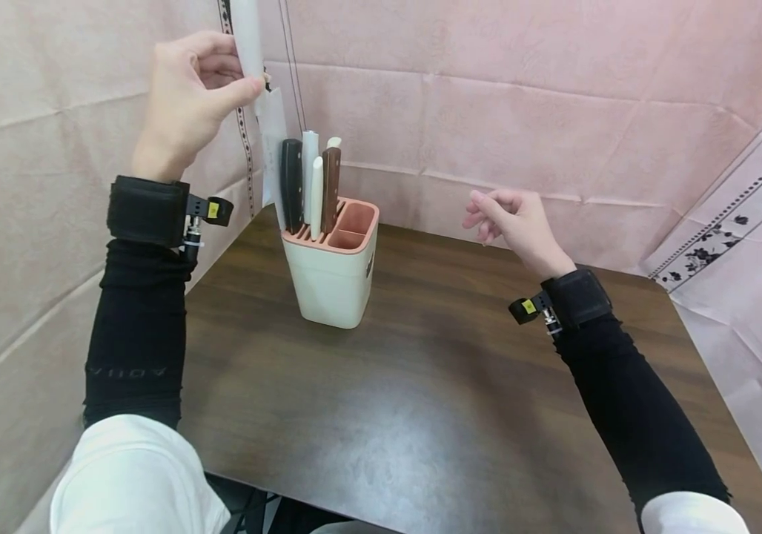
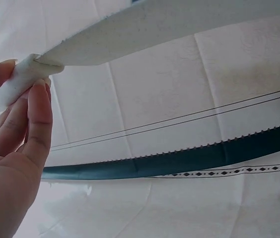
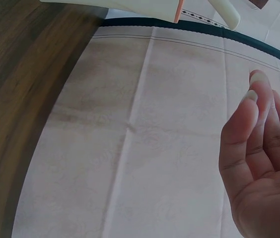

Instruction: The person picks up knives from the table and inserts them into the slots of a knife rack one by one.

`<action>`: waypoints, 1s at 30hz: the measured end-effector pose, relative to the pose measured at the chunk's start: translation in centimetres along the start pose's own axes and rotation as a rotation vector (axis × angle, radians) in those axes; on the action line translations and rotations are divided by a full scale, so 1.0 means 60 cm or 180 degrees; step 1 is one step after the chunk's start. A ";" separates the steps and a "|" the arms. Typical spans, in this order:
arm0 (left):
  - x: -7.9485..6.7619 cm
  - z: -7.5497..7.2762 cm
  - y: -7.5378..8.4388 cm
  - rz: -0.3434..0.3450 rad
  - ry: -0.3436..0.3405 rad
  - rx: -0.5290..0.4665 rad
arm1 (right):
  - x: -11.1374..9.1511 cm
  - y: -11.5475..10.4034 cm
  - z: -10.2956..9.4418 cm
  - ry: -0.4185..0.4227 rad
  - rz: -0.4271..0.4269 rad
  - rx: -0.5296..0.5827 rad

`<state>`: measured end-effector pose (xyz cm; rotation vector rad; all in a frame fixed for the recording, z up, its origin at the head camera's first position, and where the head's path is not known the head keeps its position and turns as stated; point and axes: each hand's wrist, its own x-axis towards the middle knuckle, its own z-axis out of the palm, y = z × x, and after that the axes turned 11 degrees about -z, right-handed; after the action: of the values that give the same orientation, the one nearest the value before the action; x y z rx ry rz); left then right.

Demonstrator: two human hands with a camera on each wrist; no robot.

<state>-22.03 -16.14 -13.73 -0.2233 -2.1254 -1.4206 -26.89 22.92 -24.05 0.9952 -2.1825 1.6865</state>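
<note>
My left hand [image 1: 184, 104] pinches the white handle [image 1: 247, 41] of a kitchen knife between thumb and fingers. Its pale blade [image 1: 273, 148] hangs downward, the lower end at the left rim of a cream knife holder [image 1: 328, 285] with an orange top; whether the tip sits in a slot, I cannot tell. In the left wrist view the broad blade [image 2: 130, 34] stretches away from my fingers. Several knives stand in the holder, among them a black-handled knife [image 1: 292, 182] and a brown-handled knife [image 1: 330, 189]. Holding nothing, my right hand [image 1: 514, 222] hovers with loosely bent fingers right of the holder.
The holder stands on a dark wooden table [image 1: 421, 400], near its back left corner. Two orange compartments [image 1: 357, 219] open at the holder's right side. Pinkish patterned cloth [image 1: 521, 111] hangs behind the table and along both sides.
</note>
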 end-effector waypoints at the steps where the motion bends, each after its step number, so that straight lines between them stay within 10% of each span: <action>1: 0.001 0.001 -0.002 -0.0004 -0.0012 -0.0006 | -0.001 0.001 -0.001 0.0007 0.0012 0.0003; 30: -0.003 0.021 -0.085 -0.0584 -0.0409 0.0675 | -0.017 0.014 -0.003 0.0005 0.0112 0.0003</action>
<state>-24.54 -17.14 -18.24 -0.0389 -2.4358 -1.2963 -26.70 23.59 -25.22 0.9608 -2.2112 1.7029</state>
